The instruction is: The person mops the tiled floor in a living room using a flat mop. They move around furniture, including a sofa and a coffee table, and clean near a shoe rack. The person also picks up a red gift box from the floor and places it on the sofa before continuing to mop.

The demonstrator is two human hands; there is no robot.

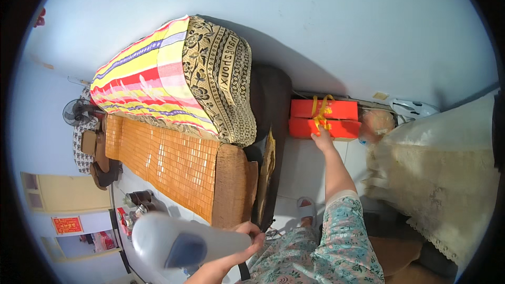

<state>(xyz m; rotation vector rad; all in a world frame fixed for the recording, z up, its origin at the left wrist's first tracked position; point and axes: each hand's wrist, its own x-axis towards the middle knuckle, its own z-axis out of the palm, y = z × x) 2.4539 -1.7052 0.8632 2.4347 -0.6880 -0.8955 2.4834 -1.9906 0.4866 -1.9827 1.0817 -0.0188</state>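
Note:
My left hand [247, 242] is wrapped round the narrow end of a white, rounded handheld appliance [218, 239] with a dark blue panel; its exact kind is unclear. The appliance is held up close, in front of the lower left of the view. My right arm reaches forward and down to a red gift box [342, 128] on the floor by the wall. At the box's near side, the fingers of my right hand [322, 138] are closed at its yellow ribbon handle [322, 120]. Part of the grip is hidden behind the hand.
Left of the box stands a dark sofa with a bamboo seat mat [158, 163] and a striped cover [147, 81]. Right of the box are a round tan bundle [377, 123], a white plastic bag [413, 109] and a lace-edged cloth [436, 173]. A fan [79, 112] stands far left.

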